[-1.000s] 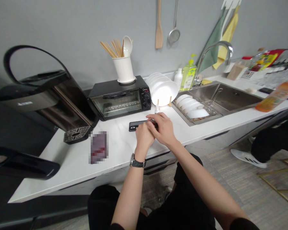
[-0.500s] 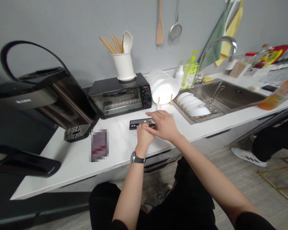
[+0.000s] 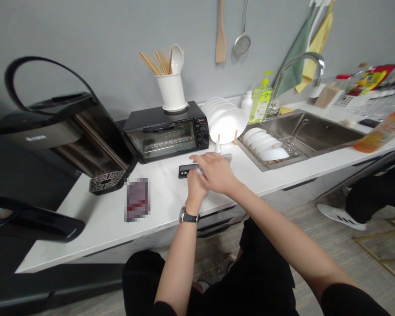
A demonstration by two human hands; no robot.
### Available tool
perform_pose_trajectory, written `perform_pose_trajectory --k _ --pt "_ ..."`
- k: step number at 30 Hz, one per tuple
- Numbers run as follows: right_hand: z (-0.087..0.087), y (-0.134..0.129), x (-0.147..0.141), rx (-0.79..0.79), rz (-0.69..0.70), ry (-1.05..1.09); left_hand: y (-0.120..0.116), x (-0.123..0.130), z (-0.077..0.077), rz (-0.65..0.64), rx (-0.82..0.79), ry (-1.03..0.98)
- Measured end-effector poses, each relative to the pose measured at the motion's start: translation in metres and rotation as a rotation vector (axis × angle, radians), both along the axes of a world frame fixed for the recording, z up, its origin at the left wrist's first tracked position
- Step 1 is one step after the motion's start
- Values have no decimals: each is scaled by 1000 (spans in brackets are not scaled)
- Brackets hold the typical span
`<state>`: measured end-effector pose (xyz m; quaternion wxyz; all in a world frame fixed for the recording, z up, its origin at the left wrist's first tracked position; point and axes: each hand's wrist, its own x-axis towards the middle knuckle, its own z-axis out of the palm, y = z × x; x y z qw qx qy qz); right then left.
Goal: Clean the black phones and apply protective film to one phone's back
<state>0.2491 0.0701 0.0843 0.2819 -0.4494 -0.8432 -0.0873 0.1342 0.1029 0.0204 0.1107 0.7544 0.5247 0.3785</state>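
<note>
My left hand [image 3: 195,185], with a dark-strapped watch on the wrist, is closed low over the white counter, its fingers mostly hidden. Over it lies my right hand [image 3: 216,172], its fingers bent across the left one and the index finger reaching left. Between the hands a small clear, shiny piece [image 3: 199,169] shows, too covered to name. Under and behind them lies a black phone [image 3: 184,171], its camera end sticking out to the left. A flat grey thing [image 3: 228,157] pokes out beyond my right hand. Just behind stands a small white bottle [image 3: 217,147].
A toaster oven [image 3: 166,138] carries a white utensil holder [image 3: 171,92]. White plates [image 3: 228,125] stand in a rack, left of the sink [image 3: 322,142] with bowls. A drink dispenser [image 3: 75,131] and a blurred-out packet [image 3: 137,199] are at left. An orange bottle [image 3: 378,134] leans at right, near another person's leg.
My right hand has shifted slightly left and further over my left hand. The grey thing behind it shows more; the dark piece between my hands is now covered.
</note>
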Motion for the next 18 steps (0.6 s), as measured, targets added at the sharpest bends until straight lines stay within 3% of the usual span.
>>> perform_pose_trajectory --k 3,5,8,11,16,18 --pt "-7 8 14 -90 -242 129 -1 2 -5 -32 -42 -83" --pt "-14 9 17 -164 -271 133 -4 7 -10 -57 -83 -168" --pt "-18 4 11 -183 -203 179 -8 12 -15 -45 -85 -208" --pt "-12 -2 5 -51 -106 217 -6 12 -13 -61 6 -84" --pt "-3 4 4 64 278 -26 -3 8 -12 6 225 33" --pt "-2 6 8 61 326 -60 -5 4 -14 3 243 38"
